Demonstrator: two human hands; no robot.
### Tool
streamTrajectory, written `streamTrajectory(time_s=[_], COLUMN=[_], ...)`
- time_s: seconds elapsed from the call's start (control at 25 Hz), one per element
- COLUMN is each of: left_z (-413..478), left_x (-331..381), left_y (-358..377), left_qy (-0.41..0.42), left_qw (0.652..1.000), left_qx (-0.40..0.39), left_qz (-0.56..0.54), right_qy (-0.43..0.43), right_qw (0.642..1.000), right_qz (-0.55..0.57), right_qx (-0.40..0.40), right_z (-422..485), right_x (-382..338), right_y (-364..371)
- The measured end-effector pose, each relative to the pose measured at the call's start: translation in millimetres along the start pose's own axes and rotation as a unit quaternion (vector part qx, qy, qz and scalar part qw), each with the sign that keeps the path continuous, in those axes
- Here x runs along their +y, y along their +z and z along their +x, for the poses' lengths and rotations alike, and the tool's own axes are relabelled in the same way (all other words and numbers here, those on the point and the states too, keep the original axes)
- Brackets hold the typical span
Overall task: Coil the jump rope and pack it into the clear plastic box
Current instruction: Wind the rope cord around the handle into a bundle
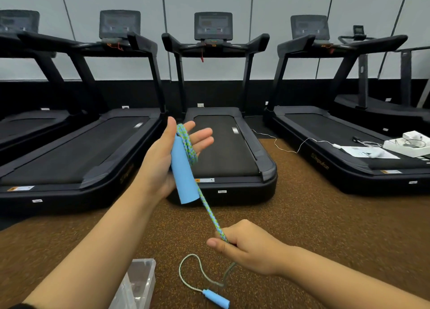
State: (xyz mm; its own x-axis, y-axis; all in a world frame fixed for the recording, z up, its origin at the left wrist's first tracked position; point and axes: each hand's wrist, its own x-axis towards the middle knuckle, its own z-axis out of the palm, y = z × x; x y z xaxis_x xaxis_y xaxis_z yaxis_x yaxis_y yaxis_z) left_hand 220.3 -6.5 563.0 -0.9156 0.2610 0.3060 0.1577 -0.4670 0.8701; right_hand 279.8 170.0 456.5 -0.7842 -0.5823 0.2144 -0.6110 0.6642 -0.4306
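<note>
My left hand (162, 159) is raised with the palm up and fingers spread; a light blue handle (183, 171) of the jump rope lies across it, with loops of the blue-green braided rope (186, 143) over the fingers. The rope runs taut down to my right hand (246, 246), which pinches it in a closed fist. From there it drops to the floor, curls in a loop (190, 276) and ends at the second blue handle (216, 298). The clear plastic box (139, 283) stands on the floor at the bottom, partly hidden by my left forearm.
Several black treadmills (223, 145) stand in a row ahead on the brown speckled floor (325, 227). A white cable (290, 145) trails between two of them. White boxes and papers (404, 145) lie on the right treadmill's belt.
</note>
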Motion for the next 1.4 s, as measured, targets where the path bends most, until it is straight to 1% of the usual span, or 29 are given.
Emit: streamTrajectory(time_s=[0.12,0.32,0.48,0.64,0.72,0.76,0.88,1.0,1.08,1.16,1.28,1.32,1.4], left_z=[-4,-9,-10,-13,-15,-16,-25,-34,-41,-48,-54,-55,-56], left_x=[-8,-24,-39,-49,-51,-53,-52,-44,-38,-31,-22,-21,-19], left_y=[-11,-21,-29,-37,-37,-38,-36,-24,-12,-2,11,14,19], left_qy=[-0.018,-0.058,-0.065,-0.076,-0.07,-0.071,-0.124,-0.137,-0.161,-0.174,-0.156,-0.149,-0.132], left_qw=[0.998,0.985,0.948,0.912,0.885,0.877,0.887,0.866,0.86,0.865,0.861,0.862,0.876], left_qx=[-0.013,-0.063,-0.091,-0.137,-0.166,-0.186,-0.24,-0.32,-0.366,-0.407,-0.462,-0.468,-0.457], left_qz=[0.061,0.153,0.298,0.379,0.43,0.436,0.375,0.358,0.316,0.238,0.145,0.124,0.082], right_qy=[-0.018,-0.063,-0.103,-0.117,-0.126,-0.127,-0.113,-0.099,-0.082,-0.067,-0.057,-0.053,-0.045], right_qw=[0.998,0.989,0.97,0.954,0.946,0.943,0.939,0.949,0.968,0.978,0.986,0.988,0.99], right_qz=[-0.052,-0.126,-0.218,-0.274,-0.296,-0.302,-0.313,-0.283,-0.21,-0.141,-0.065,-0.036,0.029], right_qx=[-0.015,-0.039,-0.017,0.026,0.047,0.056,0.09,0.1,0.114,0.137,0.143,0.137,0.13], right_z=[-5,-11,-13,-12,-8,-5,2,10,15,20,28,31,34], right_x=[-5,-19,-29,-35,-36,-36,-33,-26,-20,-13,-9,-8,-6], right_y=[-9,-35,-57,-85,-101,-109,-131,-146,-149,-147,-133,-127,-116])
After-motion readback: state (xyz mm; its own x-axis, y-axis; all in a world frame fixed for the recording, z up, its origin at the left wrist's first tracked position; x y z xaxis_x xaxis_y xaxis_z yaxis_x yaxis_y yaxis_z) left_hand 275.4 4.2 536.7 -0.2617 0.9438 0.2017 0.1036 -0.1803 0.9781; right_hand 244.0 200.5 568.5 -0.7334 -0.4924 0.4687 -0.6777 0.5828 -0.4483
